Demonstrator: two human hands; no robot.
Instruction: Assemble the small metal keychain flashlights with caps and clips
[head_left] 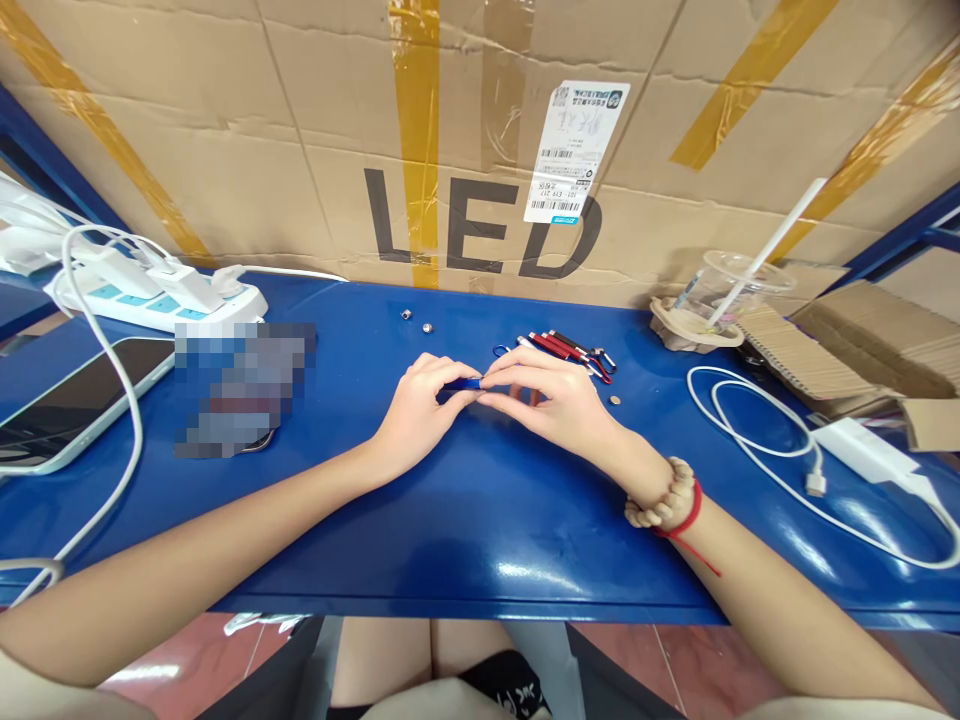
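Both hands meet at the middle of the blue counter (480, 520). The left hand (416, 410) and the right hand (555, 400) pinch a small blue cylindrical piece (466, 383) between their fingertips, one at each end, and hold it just above the counter; each grip is pressed closed on it. What the piece is exactly is hard to tell, perhaps a small keychain light. Just behind the right hand lies a cluster of red and dark pieces with clips (574, 350). Two small silver caps (417, 321) sit farther back, near the cardboard box (480, 130). A white cable (757, 440) coils at the right.
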